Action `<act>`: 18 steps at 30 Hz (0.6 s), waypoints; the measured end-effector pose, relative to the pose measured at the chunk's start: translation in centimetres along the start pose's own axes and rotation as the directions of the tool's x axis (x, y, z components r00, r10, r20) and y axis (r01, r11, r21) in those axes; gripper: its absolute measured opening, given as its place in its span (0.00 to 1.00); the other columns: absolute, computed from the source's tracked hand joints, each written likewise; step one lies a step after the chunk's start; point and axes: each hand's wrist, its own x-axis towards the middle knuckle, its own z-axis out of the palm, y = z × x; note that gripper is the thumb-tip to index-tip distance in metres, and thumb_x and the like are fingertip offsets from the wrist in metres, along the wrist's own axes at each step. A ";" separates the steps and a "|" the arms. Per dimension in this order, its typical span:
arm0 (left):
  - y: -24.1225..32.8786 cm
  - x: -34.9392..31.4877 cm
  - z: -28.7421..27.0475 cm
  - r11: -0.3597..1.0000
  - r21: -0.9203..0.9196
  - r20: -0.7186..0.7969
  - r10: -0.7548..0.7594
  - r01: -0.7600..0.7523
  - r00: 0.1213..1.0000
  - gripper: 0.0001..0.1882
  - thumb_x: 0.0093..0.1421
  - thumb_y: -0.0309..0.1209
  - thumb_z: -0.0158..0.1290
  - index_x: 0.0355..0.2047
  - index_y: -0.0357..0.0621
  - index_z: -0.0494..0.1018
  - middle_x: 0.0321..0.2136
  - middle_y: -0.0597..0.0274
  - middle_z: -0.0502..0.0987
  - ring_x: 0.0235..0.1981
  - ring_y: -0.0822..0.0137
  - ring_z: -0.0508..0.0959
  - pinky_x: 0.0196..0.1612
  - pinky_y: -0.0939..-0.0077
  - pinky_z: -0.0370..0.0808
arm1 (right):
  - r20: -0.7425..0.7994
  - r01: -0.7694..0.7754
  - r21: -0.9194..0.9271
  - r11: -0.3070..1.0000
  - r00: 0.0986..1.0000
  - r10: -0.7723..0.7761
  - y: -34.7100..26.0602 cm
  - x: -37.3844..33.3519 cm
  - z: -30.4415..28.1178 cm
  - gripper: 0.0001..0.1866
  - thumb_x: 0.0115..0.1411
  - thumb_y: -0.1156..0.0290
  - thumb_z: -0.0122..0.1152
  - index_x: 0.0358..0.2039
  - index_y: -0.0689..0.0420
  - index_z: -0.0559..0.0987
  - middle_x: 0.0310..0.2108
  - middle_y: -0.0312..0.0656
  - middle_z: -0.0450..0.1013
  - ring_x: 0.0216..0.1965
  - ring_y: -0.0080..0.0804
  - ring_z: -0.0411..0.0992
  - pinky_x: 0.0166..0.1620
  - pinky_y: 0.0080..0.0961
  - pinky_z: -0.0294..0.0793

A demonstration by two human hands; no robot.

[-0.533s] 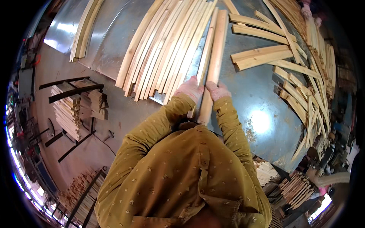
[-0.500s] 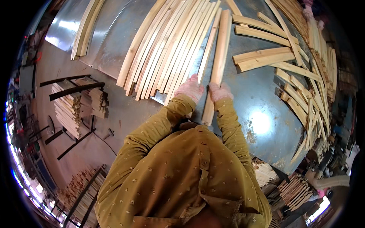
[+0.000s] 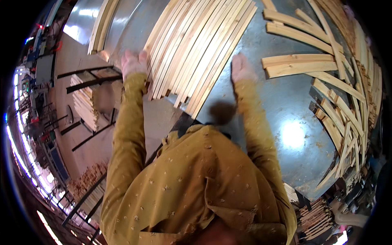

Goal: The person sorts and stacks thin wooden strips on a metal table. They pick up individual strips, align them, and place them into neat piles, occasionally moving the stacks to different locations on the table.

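Observation:
Long pale wooden strips (image 3: 196, 49) lie side by side in a slanted row on the metal table (image 3: 269, 106). At the row's left edge is my left hand (image 3: 134, 64), fingers apart, its thumb side close against the outermost strip. My right hand (image 3: 243, 68) is on the row's right side, over bare metal, with its fingers stretched out and a small gap to the nearest strip. Neither hand is wrapped round a strip. The near ends of the strips are uneven. A dark blurred shape (image 3: 222, 112) covers part of the table before my chest.
Loose boards (image 3: 300, 65) and a tangled pile of strips (image 3: 339, 118) lie on the table's right. Two long pieces (image 3: 102, 26) rest at the far left. Beside the table, a black metal rack (image 3: 92, 83) holds stacked wood; another stack (image 3: 87, 179) stands lower left.
The thick strip in my right hand now lies against the row, and that hand has let go. My left hand has moved left to the row's far side. The gap in the row has closed.

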 end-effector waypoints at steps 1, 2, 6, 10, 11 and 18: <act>-2.0 1.7 1.5 0.995 -0.033 0.065 -0.091 0.094 0.994 0.41 0.62 0.57 0.46 0.61 0.32 0.61 0.61 0.35 0.63 0.62 0.40 0.63 0.64 0.55 0.61 | 0.065 -0.026 -0.006 1.000 0.998 0.027 -1.3 1.0 -0.4 0.34 0.65 0.44 0.44 0.58 0.61 0.71 0.52 0.63 0.71 0.55 0.59 0.69 0.58 0.45 0.67; -2.4 2.2 2.5 0.994 -0.001 0.097 -0.107 0.108 0.990 0.42 0.62 0.58 0.45 0.61 0.32 0.61 0.60 0.35 0.63 0.62 0.41 0.64 0.64 0.55 0.61 | 0.118 -0.053 -0.020 0.998 0.991 0.055 -2.8 2.1 -0.8 0.36 0.65 0.43 0.44 0.60 0.62 0.69 0.53 0.62 0.71 0.56 0.58 0.69 0.59 0.45 0.67; 1.3 1.9 4.3 0.995 0.013 0.184 -0.095 0.095 0.978 0.42 0.62 0.62 0.42 0.60 0.34 0.62 0.58 0.34 0.66 0.60 0.42 0.67 0.62 0.54 0.64 | 0.080 -0.142 -0.355 0.924 0.980 0.181 -3.7 4.4 1.3 0.38 0.63 0.41 0.45 0.62 0.60 0.66 0.52 0.59 0.72 0.55 0.58 0.70 0.59 0.45 0.66; 0.2 1.7 0.8 0.994 -0.106 0.523 0.029 0.031 0.852 0.43 0.62 0.64 0.41 0.58 0.34 0.64 0.53 0.35 0.70 0.53 0.40 0.73 0.55 0.51 0.71 | 0.106 -0.136 -0.076 0.988 0.984 0.143 -6.1 4.3 1.3 0.34 0.61 0.44 0.53 0.61 0.54 0.69 0.54 0.58 0.72 0.55 0.60 0.68 0.58 0.44 0.67; -0.5 1.4 0.3 0.993 -0.023 0.484 0.109 -0.112 0.868 0.42 0.62 0.64 0.41 0.57 0.34 0.64 0.52 0.36 0.72 0.51 0.40 0.74 0.52 0.50 0.73 | 0.093 -0.110 -0.079 0.991 0.989 0.117 -6.6 4.1 1.9 0.32 0.62 0.49 0.54 0.60 0.56 0.68 0.53 0.58 0.72 0.55 0.59 0.69 0.57 0.44 0.68; -4.7 13.8 -2.1 0.819 -0.097 0.757 0.429 -0.565 0.492 0.43 0.61 0.66 0.38 0.60 0.40 0.63 0.53 0.41 0.72 0.53 0.41 0.73 0.55 0.47 0.68 | 0.129 -0.016 -0.235 0.972 0.991 0.047 -7.9 6.1 2.5 0.27 0.64 0.53 0.53 0.57 0.57 0.73 0.50 0.57 0.73 0.53 0.58 0.69 0.56 0.43 0.69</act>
